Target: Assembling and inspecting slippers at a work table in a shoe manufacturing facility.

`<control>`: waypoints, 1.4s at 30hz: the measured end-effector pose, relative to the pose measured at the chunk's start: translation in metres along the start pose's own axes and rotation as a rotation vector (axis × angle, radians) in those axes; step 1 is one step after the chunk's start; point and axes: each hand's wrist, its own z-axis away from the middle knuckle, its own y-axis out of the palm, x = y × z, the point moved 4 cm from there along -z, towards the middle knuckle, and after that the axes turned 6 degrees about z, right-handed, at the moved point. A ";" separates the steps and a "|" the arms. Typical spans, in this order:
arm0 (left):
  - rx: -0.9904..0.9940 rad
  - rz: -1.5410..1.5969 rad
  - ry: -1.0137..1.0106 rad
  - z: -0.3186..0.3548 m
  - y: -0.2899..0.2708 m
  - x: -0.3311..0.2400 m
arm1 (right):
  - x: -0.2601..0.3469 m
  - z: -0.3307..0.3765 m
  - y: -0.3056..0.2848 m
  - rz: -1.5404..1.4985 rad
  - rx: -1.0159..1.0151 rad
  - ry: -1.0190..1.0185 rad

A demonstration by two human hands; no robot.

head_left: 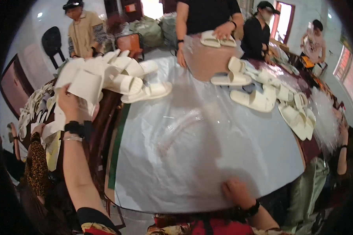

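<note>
You have moderate indoor light; bright openings (152, 8) beyond far edge of table (153, 168) burn out white. Soft shadow (212, 145) runs from mid-table toward near edge, around your right hand (238, 192), slightly blurred. Glare streaks clear plastic (186, 122) mid-table. Fisheye bows near edge; black fills your view's corners.

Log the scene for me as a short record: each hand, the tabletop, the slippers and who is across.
left hand: holding a cream slipper at the left
right hand: over the near edge of the sheet, nothing seen in it, slightly blurred
sheet: pale grey, spread over the table
wrapper: clear, lying mid-sheet
left pile: cream slippers, overlapping, beyond the left hand
right group: cream slippers along the sheet's far right side
across: a person in black, one hand on a pair
</note>
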 end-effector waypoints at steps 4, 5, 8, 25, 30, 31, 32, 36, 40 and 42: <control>0.253 0.407 -0.030 0.022 -0.016 -0.094 | -0.002 0.000 0.001 0.049 -0.127 -0.128; 0.343 0.601 -0.152 0.048 -0.016 -0.134 | -0.001 -0.001 -0.002 0.063 -0.168 -0.155; 0.501 0.658 -0.067 0.129 -0.017 -0.210 | -0.009 0.004 -0.004 -0.044 -0.275 -0.221; 1.373 0.383 -0.042 0.314 0.019 -0.271 | 0.024 0.034 -0.030 -0.248 -0.329 -0.400; 1.428 0.301 0.072 0.340 0.003 -0.275 | 0.034 0.014 -0.007 -0.038 -0.275 -0.424; 1.475 0.280 -0.030 0.341 -0.003 -0.283 | 0.028 0.013 -0.004 0.057 -0.262 -0.399; 1.481 0.283 -0.031 0.344 -0.011 -0.288 | 0.023 0.010 -0.003 0.150 -0.247 -0.377; 1.630 0.291 0.150 0.344 -0.048 -0.300 | -0.014 0.030 -0.031 0.029 -0.076 -0.473; 1.911 0.521 -0.234 0.337 -0.031 -0.315 | -0.030 0.033 -0.066 0.101 0.016 -0.208; 1.686 0.577 -0.198 0.327 -0.009 -0.325 | -0.029 0.037 -0.069 0.192 -0.097 -0.192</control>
